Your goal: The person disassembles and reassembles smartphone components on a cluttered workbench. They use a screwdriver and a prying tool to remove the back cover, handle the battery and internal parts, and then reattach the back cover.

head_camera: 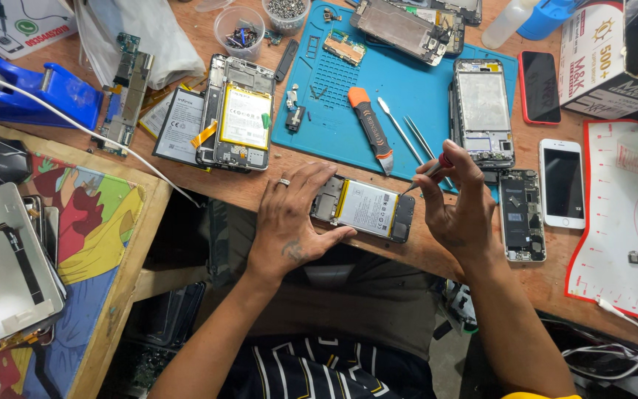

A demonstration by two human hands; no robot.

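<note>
The left hand (pixel 289 222) is gripping the opened phone (pixel 363 208), lying lengthwise left to right; the right hand (pixel 458 203) is pinching a screwdriver (pixel 428 173), tip pointing down-left.

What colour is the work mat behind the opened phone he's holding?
The work mat is light blue, seen best in the head view, beyond the opened phone.
</note>
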